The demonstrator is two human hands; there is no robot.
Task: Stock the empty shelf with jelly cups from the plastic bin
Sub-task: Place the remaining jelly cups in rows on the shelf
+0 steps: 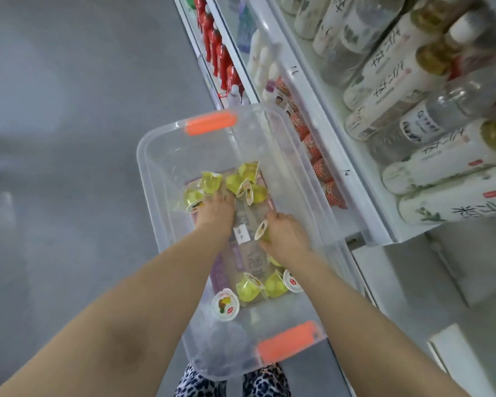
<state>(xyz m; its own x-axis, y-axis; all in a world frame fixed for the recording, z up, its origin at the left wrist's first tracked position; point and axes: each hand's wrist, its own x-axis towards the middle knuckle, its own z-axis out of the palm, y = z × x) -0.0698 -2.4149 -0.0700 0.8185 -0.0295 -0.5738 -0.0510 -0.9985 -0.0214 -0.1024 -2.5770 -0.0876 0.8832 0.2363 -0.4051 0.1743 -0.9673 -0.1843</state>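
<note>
Cardboard [242,253] print "泡水" under jelly cups [248,287]

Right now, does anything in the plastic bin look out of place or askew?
The jelly cups lie jumbled in the plastic bin, most tipped on their sides; one cup sits lid-up near the orange handle. Nothing looks spilled.

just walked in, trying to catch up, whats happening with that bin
A person has both hands down in a clear plastic bin beside shelves of bottles. The right hand pinches one jelly cup near the bin's middle. The left hand is among the far cluster of yellow cups; whether it grips one is unclear. A near cluster also remains in the bin.
</note>
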